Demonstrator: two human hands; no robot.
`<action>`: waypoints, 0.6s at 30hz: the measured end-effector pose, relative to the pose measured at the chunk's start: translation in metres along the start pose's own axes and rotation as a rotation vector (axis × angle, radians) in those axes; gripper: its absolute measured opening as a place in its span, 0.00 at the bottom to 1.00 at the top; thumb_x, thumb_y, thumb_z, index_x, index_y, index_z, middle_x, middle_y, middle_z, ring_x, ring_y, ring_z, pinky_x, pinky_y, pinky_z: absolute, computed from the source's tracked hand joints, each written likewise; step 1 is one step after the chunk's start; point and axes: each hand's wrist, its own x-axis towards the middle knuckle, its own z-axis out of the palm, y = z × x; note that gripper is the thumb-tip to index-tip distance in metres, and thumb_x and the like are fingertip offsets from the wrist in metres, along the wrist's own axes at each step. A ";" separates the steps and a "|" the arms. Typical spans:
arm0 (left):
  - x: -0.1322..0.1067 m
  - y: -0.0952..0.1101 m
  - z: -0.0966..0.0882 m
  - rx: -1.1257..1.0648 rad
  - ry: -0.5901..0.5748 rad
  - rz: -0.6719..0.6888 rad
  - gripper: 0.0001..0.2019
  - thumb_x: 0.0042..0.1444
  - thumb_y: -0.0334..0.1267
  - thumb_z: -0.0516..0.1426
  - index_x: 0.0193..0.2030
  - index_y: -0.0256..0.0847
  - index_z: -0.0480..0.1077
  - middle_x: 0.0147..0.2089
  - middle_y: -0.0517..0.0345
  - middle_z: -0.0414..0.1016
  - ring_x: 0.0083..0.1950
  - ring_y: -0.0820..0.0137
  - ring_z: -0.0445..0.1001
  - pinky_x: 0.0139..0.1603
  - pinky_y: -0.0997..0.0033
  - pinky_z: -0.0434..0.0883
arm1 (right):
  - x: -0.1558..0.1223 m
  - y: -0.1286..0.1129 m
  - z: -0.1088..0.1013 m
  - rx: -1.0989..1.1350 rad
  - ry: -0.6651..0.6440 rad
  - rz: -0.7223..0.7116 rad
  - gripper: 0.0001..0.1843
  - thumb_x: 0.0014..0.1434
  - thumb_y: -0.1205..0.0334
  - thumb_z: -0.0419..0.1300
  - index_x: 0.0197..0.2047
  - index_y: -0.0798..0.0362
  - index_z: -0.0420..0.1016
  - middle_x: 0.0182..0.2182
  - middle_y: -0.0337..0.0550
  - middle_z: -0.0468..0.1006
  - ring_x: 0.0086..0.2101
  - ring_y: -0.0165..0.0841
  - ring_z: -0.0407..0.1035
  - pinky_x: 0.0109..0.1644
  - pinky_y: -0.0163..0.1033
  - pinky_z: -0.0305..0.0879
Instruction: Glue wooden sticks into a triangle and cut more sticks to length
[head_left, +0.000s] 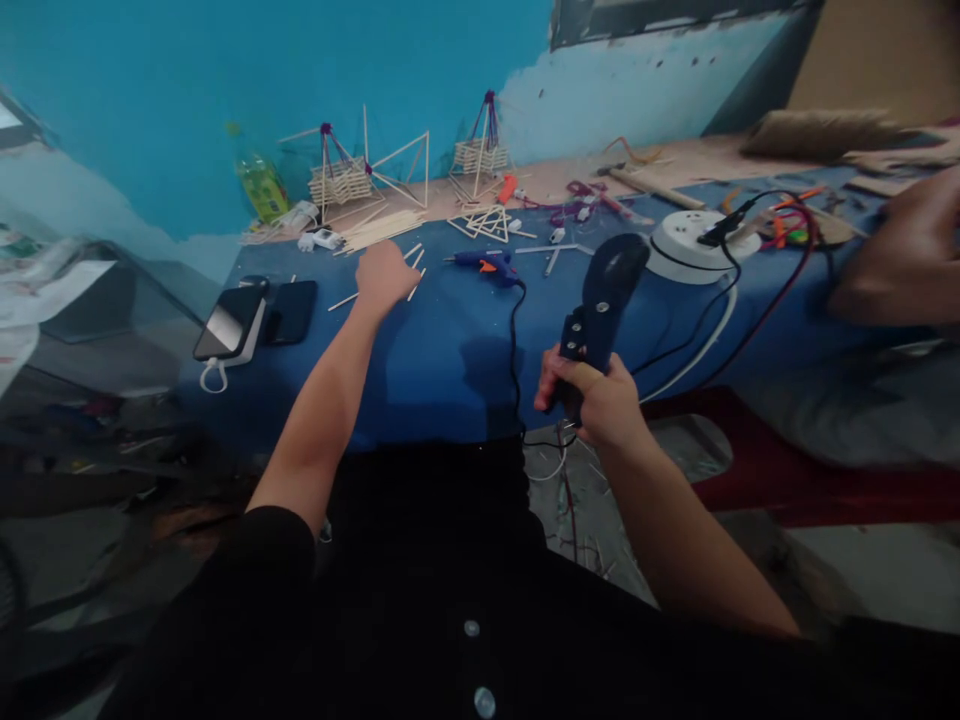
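My left hand (pixel 386 278) is closed and low over the blue tabletop, at a few thin wooden sticks (pixel 343 301) that poke out on both sides of it. Its fingertips are hidden. In my right hand (pixel 600 395), raised before the table's front edge, is a dark riveted hand tool (pixel 611 285) with a broad curved head; its exact kind is unclear. A blue glue gun (pixel 484 264) with an orange trigger lies between my hands. Behind my left hand lies a pile of loose sticks (pixel 382 230).
Stick frames (pixel 341 185) with purple ties stand along the wall, another frame (pixel 480 155) beside them. Two phones (pixel 232 322) lie at left, near a bottle (pixel 262 185). A round white power strip (pixel 686 245) trails cords at right. Another person's hand (pixel 904 255) is at far right.
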 end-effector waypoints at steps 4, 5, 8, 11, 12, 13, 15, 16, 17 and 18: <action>-0.043 -0.001 -0.028 -0.144 0.109 -0.023 0.03 0.54 0.34 0.68 0.30 0.40 0.81 0.32 0.46 0.81 0.43 0.55 0.82 0.52 0.56 0.76 | 0.008 0.004 0.022 -0.068 -0.050 -0.037 0.15 0.49 0.52 0.75 0.32 0.51 0.77 0.24 0.38 0.75 0.21 0.30 0.69 0.30 0.41 0.69; -0.059 -0.002 -0.031 -0.273 0.135 0.001 0.06 0.56 0.38 0.68 0.29 0.42 0.81 0.28 0.53 0.77 0.36 0.62 0.77 0.45 0.60 0.74 | 0.011 0.005 0.029 -0.065 -0.044 -0.051 0.15 0.49 0.53 0.75 0.33 0.52 0.78 0.25 0.38 0.76 0.21 0.29 0.68 0.30 0.41 0.68; -0.114 -0.003 -0.029 -0.669 0.206 0.026 0.08 0.54 0.43 0.70 0.28 0.45 0.81 0.20 0.65 0.61 0.24 0.73 0.58 0.30 0.67 0.62 | 0.024 0.004 0.057 0.032 -0.024 -0.093 0.15 0.48 0.54 0.76 0.34 0.51 0.78 0.27 0.37 0.76 0.20 0.27 0.65 0.29 0.42 0.67; -0.162 -0.001 -0.022 -0.891 0.183 0.049 0.10 0.53 0.49 0.72 0.30 0.46 0.84 0.19 0.67 0.58 0.24 0.74 0.52 0.28 0.67 0.54 | 0.032 0.001 0.084 0.160 -0.066 -0.108 0.15 0.50 0.54 0.76 0.37 0.50 0.80 0.25 0.34 0.73 0.21 0.28 0.65 0.31 0.42 0.71; -0.174 0.001 -0.020 -0.931 0.166 0.043 0.10 0.53 0.49 0.72 0.31 0.47 0.84 0.19 0.67 0.58 0.23 0.74 0.52 0.27 0.66 0.54 | 0.032 0.000 0.091 0.183 -0.093 -0.105 0.15 0.50 0.54 0.76 0.39 0.49 0.80 0.25 0.34 0.73 0.22 0.28 0.66 0.32 0.42 0.72; -0.183 0.003 -0.020 -0.957 0.145 0.036 0.11 0.53 0.50 0.73 0.31 0.47 0.85 0.19 0.66 0.59 0.23 0.75 0.52 0.27 0.66 0.54 | 0.031 -0.001 0.098 0.197 -0.115 -0.103 0.15 0.51 0.53 0.76 0.39 0.49 0.81 0.25 0.33 0.72 0.22 0.28 0.66 0.32 0.41 0.73; -0.195 0.006 -0.020 -0.978 0.092 0.027 0.11 0.54 0.50 0.73 0.31 0.46 0.85 0.19 0.66 0.60 0.23 0.74 0.53 0.27 0.66 0.54 | 0.027 -0.001 0.108 0.190 -0.142 -0.110 0.16 0.51 0.52 0.76 0.40 0.49 0.81 0.24 0.33 0.72 0.23 0.29 0.66 0.33 0.41 0.73; -0.198 0.007 -0.020 -0.973 0.062 0.030 0.11 0.55 0.50 0.73 0.30 0.46 0.85 0.19 0.66 0.60 0.23 0.74 0.53 0.27 0.66 0.53 | 0.026 -0.001 0.112 0.173 -0.144 -0.117 0.16 0.51 0.51 0.76 0.39 0.49 0.81 0.23 0.33 0.70 0.23 0.29 0.66 0.33 0.41 0.73; -0.200 0.007 -0.020 -0.962 0.035 0.036 0.12 0.55 0.51 0.73 0.30 0.46 0.84 0.18 0.66 0.59 0.23 0.74 0.52 0.27 0.66 0.53 | 0.025 0.000 0.114 0.150 -0.140 -0.123 0.16 0.51 0.51 0.77 0.37 0.49 0.80 0.22 0.32 0.69 0.23 0.29 0.65 0.33 0.41 0.72; -0.199 0.006 -0.020 -0.946 0.010 0.045 0.14 0.55 0.52 0.73 0.29 0.46 0.83 0.18 0.66 0.59 0.23 0.74 0.52 0.27 0.66 0.53 | 0.025 0.001 0.116 0.122 -0.135 -0.127 0.16 0.52 0.50 0.77 0.36 0.49 0.79 0.21 0.32 0.68 0.23 0.29 0.64 0.32 0.41 0.71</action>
